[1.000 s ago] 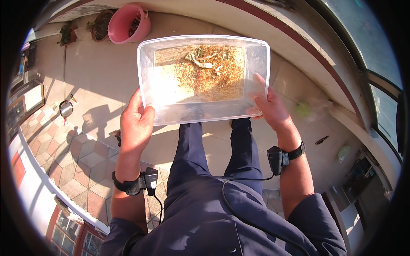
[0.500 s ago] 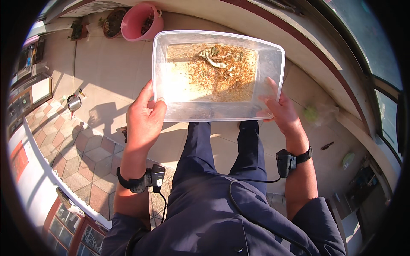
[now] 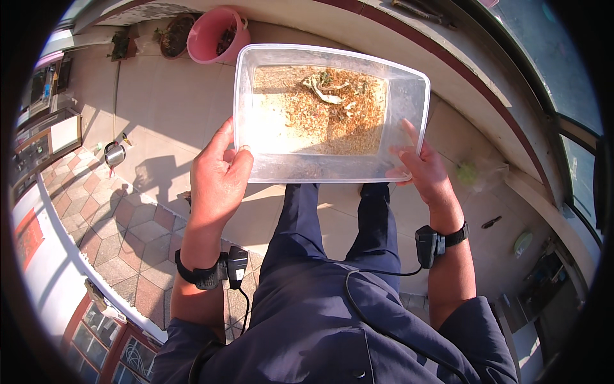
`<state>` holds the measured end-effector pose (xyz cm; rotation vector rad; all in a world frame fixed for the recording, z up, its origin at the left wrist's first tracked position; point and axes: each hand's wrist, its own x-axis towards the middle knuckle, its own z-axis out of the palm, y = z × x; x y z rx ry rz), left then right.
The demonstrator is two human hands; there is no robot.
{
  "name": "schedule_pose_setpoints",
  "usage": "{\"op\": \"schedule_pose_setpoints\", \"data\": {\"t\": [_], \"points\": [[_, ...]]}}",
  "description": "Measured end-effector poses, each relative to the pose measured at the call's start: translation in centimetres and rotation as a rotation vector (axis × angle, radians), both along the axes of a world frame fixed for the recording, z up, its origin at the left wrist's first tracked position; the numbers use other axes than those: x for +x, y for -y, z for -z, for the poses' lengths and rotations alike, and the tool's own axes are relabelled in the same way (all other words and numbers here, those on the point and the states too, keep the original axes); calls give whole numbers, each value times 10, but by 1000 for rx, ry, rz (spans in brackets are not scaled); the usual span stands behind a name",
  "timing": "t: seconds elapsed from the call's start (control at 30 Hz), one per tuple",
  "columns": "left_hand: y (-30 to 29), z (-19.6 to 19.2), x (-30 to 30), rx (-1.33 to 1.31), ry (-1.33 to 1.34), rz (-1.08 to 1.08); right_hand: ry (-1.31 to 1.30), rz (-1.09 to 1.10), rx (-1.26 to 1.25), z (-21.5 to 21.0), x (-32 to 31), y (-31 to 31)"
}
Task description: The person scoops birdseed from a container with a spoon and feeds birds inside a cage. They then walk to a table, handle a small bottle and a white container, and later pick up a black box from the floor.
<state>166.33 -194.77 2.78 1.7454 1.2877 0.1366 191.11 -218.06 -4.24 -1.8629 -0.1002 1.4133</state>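
- The left hand (image 3: 220, 176) is partly closed on the near left corner of the clear plastic tub (image 3: 320, 169), thumb against the rim, fingers around the outside and partly hidden; a grip confined to one corner could let the tub twist if the thumb slid
- The right hand (image 3: 425, 171) is curled on the tub's right wall, some fingers showing blurred through the plastic; how firmly it presses cannot be told, and a smooth wall could slip if the palm were damp
- The tub hangs between the two hands, in front of the body and above the floor (image 3: 147, 89), apparently with no other support, so losing either side would probably tip it
- Inside lie loose orange-brown flakes (image 3: 355, 125) and a wilted pale leafy piece (image 3: 327, 96); light and dry-looking, they could slide or spill over the open top if the tub tilted sharply or a gust came
- A black cable (image 3: 384, 273) runs from the right wrist's strapped device (image 3: 427, 248) across the clothing; snagged, it might jerk that arm
- Farther off, a pink bucket (image 3: 214, 41) stands on the floor beyond the tub's far left corner and could be knocked by a careless step forward
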Motion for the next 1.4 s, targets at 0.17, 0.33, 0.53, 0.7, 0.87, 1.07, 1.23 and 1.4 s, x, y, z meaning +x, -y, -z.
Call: {"op": "schedule_pose_setpoints", "data": {"t": [0.17,0.33,0.53,0.7,0.87,1.07,1.23,1.4], "points": [[0,-4,0,-24,-20,23,5,-5,23,-1,-1,2],[-2,-6,-1,-42,23,39,8,7,40,-2,-2,5],[0,-5,-1,10,110,16,18,8,69,-3,-4,9],[-1,-6,-2,15,96,33,17,18,79,-3,-5,12],[1,-8,0,7,77,30,11,31,72,-4,-3,15],[6,-9,6,-2,84,26,6,30,70,-5,0,18],[8,-9,11,9,76,34,6,36,62,-5,4,21],[10,-7,15,14,90,40,14,47,53,-7,6,22]]}}
